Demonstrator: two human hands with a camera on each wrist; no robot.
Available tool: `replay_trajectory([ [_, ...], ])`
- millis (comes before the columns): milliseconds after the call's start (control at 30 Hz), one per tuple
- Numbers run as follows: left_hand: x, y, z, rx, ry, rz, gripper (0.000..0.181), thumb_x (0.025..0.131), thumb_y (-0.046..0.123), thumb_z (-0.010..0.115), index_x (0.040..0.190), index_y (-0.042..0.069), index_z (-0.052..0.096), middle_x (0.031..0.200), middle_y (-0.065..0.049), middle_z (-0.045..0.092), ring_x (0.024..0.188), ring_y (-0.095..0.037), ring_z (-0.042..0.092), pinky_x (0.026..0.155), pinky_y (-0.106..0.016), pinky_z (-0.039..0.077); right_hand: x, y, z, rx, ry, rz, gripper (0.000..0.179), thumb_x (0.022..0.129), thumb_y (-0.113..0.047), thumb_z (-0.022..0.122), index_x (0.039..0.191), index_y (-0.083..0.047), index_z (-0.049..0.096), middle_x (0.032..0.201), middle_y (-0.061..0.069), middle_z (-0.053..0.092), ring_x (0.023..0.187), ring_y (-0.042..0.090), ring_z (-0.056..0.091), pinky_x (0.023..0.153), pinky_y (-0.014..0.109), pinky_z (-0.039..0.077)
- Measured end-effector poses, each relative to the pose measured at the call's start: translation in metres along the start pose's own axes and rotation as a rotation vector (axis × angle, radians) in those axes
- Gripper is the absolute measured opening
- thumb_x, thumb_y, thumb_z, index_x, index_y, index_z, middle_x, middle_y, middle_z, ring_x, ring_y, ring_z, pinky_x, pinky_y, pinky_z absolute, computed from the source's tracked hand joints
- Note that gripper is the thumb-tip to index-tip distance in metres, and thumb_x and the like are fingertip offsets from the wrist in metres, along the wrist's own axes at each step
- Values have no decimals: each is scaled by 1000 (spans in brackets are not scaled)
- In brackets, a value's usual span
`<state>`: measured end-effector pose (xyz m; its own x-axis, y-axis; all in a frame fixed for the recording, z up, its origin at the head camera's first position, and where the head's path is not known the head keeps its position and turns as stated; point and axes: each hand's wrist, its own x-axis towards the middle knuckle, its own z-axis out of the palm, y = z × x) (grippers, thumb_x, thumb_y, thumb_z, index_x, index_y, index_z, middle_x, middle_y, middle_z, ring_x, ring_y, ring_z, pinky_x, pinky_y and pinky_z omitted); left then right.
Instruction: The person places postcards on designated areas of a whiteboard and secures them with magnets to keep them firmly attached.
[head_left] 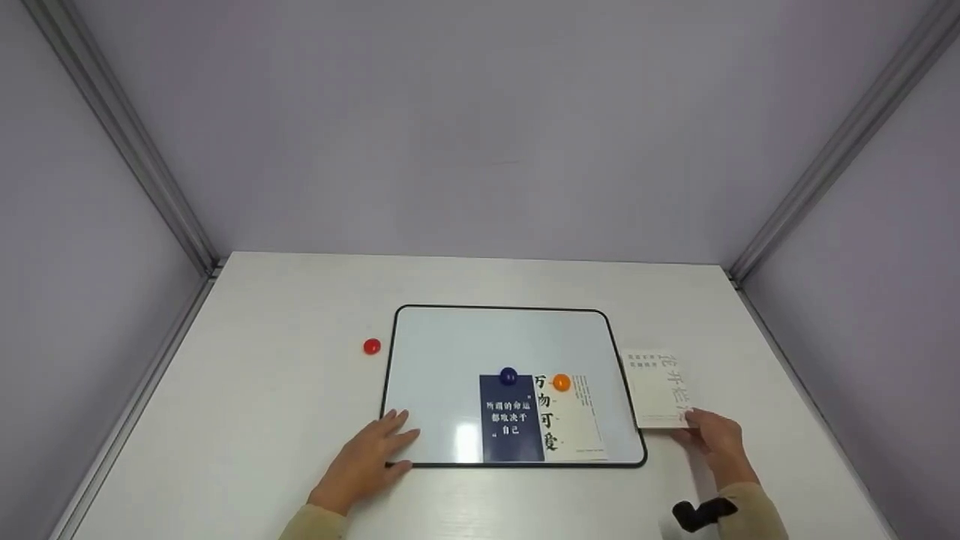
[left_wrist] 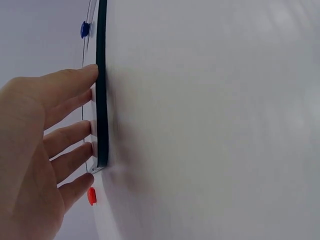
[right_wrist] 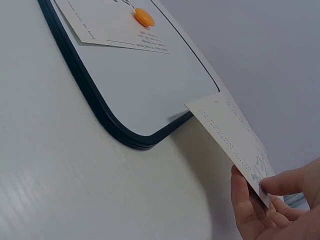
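A whiteboard (head_left: 442, 337) with a black frame lies on the table. My left hand (head_left: 369, 459) rests with spread fingers on its near left corner, the thumb touching the frame (left_wrist: 101, 100). At the right, my right hand (head_left: 716, 439) pinches a cream card (head_left: 654, 390) between thumb and fingers by its near right corner. In the right wrist view this card (right_wrist: 230, 135) is tilted, one corner over the board's frame. On the board, a navy card (head_left: 511, 431) lies under a dark blue magnet (head_left: 508, 376). Beside it, another cream card (head_left: 581, 427) bears an orange magnet (head_left: 562, 382).
A red magnet (head_left: 372, 346) sits on the white table (head_left: 285, 360), left of the board. Grey walls (head_left: 480, 150) enclose the table at the back and both sides, with metal posts (head_left: 142, 150) at the corners.
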<state>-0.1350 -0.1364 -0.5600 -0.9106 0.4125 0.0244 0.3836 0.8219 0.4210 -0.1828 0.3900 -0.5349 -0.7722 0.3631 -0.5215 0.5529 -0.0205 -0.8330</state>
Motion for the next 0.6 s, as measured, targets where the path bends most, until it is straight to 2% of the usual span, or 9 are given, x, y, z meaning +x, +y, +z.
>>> replay_trajectory([
  [267,0,0,1,-16,4,-11,46,86,26,70,130,14,61,146,-15,50,137,-35,46,110,-51,41,-4,-1,11,20,-50,-28,58,93,-9,55,141,15,34,76,-10,62,71,1,61,68,17,55],
  [600,0,1,0,-28,-4,-20,46,87,25,70,130,14,61,147,-14,50,138,-35,45,111,-52,40,-10,-4,22,-3,-106,-34,58,94,-9,53,143,13,30,85,-7,63,75,2,60,69,17,53],
])
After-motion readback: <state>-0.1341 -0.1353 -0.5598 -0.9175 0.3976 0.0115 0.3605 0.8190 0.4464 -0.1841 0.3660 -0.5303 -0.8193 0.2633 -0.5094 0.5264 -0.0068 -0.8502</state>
